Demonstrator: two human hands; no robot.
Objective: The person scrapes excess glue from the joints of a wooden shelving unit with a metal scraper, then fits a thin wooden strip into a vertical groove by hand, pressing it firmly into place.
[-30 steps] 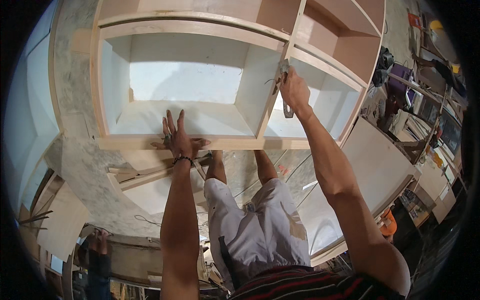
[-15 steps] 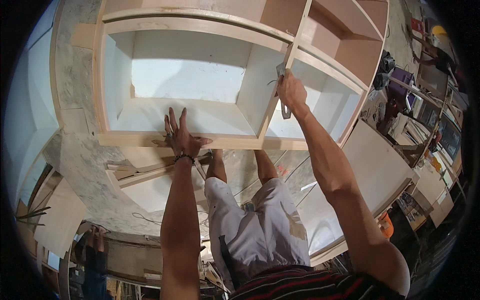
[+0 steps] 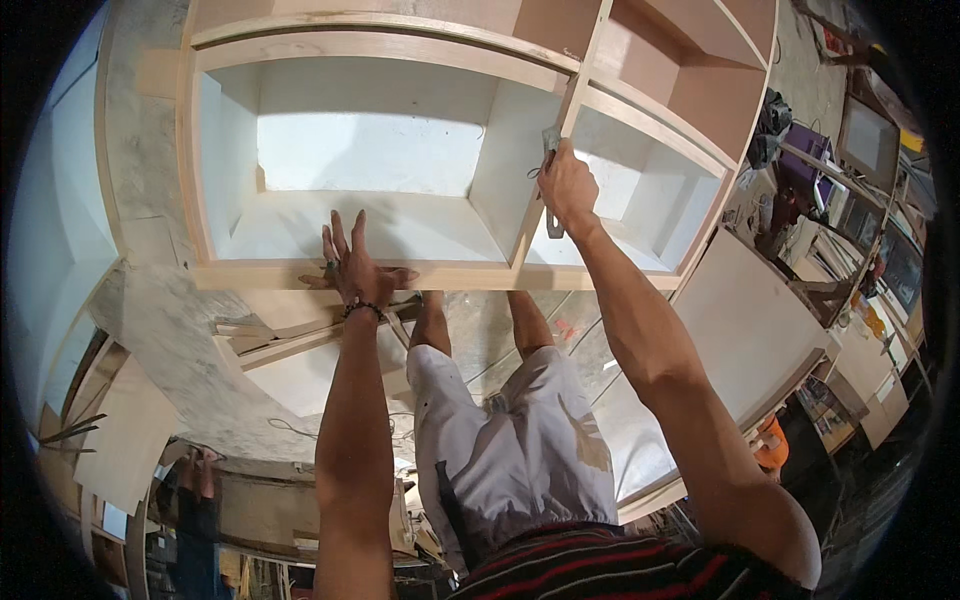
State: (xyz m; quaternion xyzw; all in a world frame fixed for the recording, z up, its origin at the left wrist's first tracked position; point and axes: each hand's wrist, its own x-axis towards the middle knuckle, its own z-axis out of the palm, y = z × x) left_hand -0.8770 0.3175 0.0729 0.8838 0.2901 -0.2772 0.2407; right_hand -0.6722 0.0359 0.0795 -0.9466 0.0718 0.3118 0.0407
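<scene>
In front of me lies a wooden cabinet frame (image 3: 455, 276) with pale edges and white-lined compartments. My left hand (image 3: 352, 274) rests on its near rail, fingers spread over the inside and thumb along the wood. It holds nothing. My right hand (image 3: 568, 186) is closed round a narrow grey metal tool, which looks like a hand plane (image 3: 555, 226). Its slotted tail sticks out below my fingers and its front end shows above them. The tool lies along the upright divider (image 3: 527, 232) between two compartments. My palm hides its middle.
Wood offcuts (image 3: 275, 345) lie on the floor left of my legs. A large pale panel (image 3: 745, 310) leans at the right. Beyond it are a purple box (image 3: 803, 160) and cluttered scrap. Another person (image 3: 195, 520) is at the lower left.
My right hand has slid slightly toward me along the divider with the hand plane. My left hand stays on the near rail. The whole view has shifted a little.
</scene>
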